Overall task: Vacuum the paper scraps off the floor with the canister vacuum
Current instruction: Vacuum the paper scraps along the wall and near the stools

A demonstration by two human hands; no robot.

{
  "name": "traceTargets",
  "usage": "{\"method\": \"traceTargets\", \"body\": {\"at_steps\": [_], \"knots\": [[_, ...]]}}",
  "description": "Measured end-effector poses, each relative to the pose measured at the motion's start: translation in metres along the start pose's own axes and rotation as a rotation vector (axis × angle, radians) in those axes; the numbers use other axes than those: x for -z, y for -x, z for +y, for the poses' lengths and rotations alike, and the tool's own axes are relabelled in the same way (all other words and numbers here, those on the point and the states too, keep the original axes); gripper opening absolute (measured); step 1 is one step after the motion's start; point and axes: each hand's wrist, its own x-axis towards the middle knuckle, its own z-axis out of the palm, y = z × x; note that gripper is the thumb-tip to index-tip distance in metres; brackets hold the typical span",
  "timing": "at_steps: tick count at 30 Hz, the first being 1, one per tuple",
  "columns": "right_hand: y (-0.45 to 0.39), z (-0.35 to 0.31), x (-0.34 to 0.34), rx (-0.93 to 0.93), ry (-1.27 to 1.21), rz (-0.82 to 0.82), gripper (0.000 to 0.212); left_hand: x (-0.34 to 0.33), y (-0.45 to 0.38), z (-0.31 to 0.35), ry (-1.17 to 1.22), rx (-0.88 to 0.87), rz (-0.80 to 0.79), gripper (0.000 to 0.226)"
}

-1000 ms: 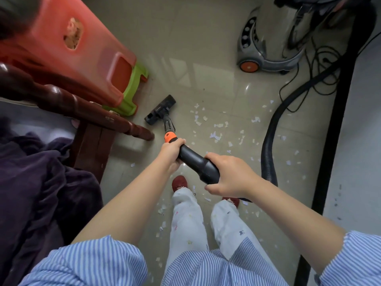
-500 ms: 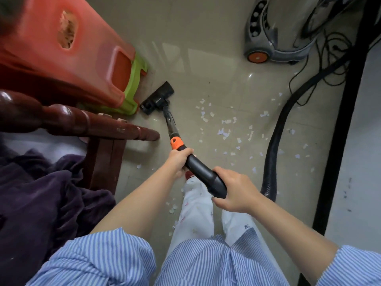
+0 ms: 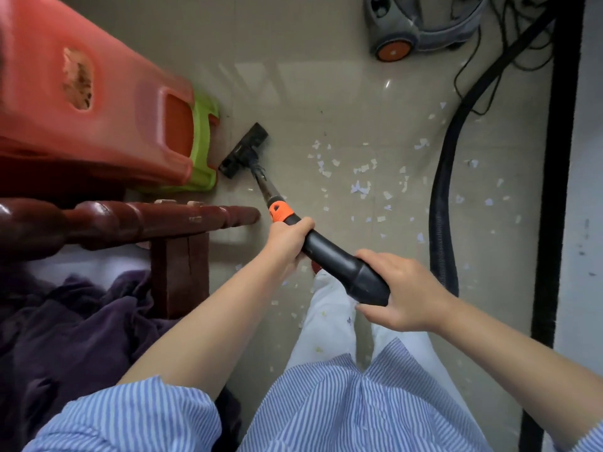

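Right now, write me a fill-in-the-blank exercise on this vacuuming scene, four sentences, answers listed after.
1. The floor nozzle sits beside the ____ stool under the red stool.
2. The collar just ahead of the left hand is coloured ____.
3. The right hand grips the wand handle where the ____ joins it.
4. Most paper scraps lie to the ____ of the wand.

Answers: green; orange; hose; right
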Motion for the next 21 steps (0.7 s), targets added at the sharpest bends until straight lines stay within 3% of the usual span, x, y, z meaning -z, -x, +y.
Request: {"method": "traceTargets", "body": {"at_steps": [5,9,12,16,21], "knots": [[-0.021,-0.003,-0.015,-0.076,-0.059,-0.018,0.064,0.008,0.000,0.018,-0.075,-0.098,0.151,0.023],[-0.056,-0.007,-0.036,-0.127,-0.137,-0.021,0.057,0.018,-0.018,0.037,-0.187,-0.131,0.244,0.045],[-0.066,-0.009,-0.059,-0.175,-0.234,-0.026,0.058,0.027,-0.031,0.038,-0.274,-0.119,0.281,0.019],[-0.070,-0.014,-0.090,-0.207,-0.287,-0.045,0.061,0.045,-0.051,0.026,-0.376,-0.063,0.310,0.054],[-0.086,-0.017,-0.104,-0.238,-0.254,-0.117,0.064,0.054,-0.061,0.025,-0.431,-0.072,0.303,0.043]]}}
